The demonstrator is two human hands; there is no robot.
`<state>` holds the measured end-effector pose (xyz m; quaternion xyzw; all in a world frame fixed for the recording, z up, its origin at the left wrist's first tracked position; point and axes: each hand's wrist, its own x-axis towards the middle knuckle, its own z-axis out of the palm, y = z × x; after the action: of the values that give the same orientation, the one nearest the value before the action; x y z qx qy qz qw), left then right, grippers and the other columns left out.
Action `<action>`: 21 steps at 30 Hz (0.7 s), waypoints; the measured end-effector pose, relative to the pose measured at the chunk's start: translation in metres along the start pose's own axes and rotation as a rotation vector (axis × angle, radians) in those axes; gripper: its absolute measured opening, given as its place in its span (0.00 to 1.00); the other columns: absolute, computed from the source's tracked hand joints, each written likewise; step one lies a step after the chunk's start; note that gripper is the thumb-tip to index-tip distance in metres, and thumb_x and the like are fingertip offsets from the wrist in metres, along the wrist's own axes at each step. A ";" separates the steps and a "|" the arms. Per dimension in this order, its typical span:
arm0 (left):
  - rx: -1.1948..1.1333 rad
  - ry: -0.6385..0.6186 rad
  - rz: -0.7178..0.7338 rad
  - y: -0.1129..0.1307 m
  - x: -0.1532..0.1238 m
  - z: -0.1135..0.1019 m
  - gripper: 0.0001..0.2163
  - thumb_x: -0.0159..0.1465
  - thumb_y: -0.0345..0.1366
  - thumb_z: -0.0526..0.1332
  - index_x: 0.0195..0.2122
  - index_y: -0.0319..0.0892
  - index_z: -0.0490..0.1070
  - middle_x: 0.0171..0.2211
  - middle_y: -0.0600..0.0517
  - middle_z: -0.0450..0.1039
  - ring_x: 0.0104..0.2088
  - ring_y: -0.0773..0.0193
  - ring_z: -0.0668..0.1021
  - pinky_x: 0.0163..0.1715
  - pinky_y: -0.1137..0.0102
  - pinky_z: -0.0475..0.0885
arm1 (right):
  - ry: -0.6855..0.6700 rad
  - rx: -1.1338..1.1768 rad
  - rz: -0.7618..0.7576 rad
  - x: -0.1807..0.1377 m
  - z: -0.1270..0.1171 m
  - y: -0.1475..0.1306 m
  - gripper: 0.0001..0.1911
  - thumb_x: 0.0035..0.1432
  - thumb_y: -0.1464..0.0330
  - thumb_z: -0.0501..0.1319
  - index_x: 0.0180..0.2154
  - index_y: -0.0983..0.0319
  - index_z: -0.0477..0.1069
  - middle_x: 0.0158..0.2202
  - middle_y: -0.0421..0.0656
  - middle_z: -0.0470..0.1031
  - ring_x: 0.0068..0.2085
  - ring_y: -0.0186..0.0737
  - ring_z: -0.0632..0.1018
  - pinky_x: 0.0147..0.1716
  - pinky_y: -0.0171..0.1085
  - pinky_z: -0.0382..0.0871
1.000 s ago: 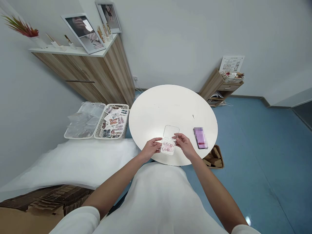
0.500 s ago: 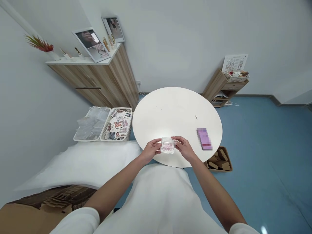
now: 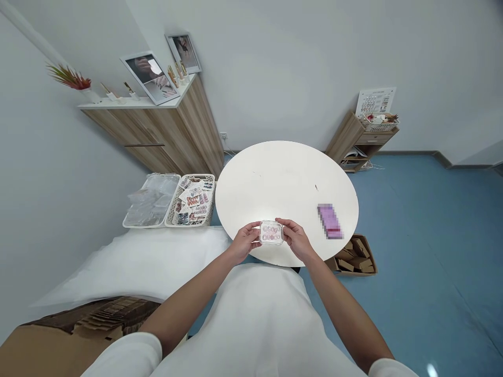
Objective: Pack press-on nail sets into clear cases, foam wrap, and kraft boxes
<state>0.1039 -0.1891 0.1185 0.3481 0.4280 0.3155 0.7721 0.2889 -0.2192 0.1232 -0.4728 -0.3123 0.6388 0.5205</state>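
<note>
Between my two hands is a small clear plastic box (image 3: 271, 232) holding two rows of pinkish press-on nails. My left hand (image 3: 246, 242) grips its left side, thumb and fingers closed on the edge. On the opposite side, my right hand (image 3: 294, 238) pinches the right edge, with the index finger along the upper corner. The box is held over the near edge of a round white table (image 3: 283, 178). A blurred purple object (image 3: 330, 221) lies on the table to the right.
Left of the table stand a white basket of nail cards (image 3: 192, 201) and another of clear plastic packaging (image 3: 151, 199). White wrapping material (image 3: 157, 256) lies nearer me. A carton with brown cardboard pieces (image 3: 357, 255) is on the floor at right. Wooden cabinets (image 3: 200, 125) line the wall.
The box has tilted so its top faces me more, and both rows of nails show clearly. Its lid, seen slightly raised before, now appears closed. Both hands keep their hold.
</note>
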 end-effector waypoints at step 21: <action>0.195 0.061 0.019 -0.008 -0.003 0.007 0.22 0.48 0.42 0.67 0.41 0.38 0.66 0.28 0.48 0.75 0.31 0.61 0.77 0.41 0.63 0.67 | 0.183 -0.135 0.101 -0.017 -0.003 -0.001 0.23 0.42 0.61 0.65 0.43 0.57 0.65 0.34 0.40 0.70 0.33 0.36 0.75 0.34 0.41 0.73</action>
<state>0.1103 -0.1982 0.1164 0.4160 0.4768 0.2900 0.7180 0.2918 -0.2354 0.1273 -0.5782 -0.2817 0.5960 0.4808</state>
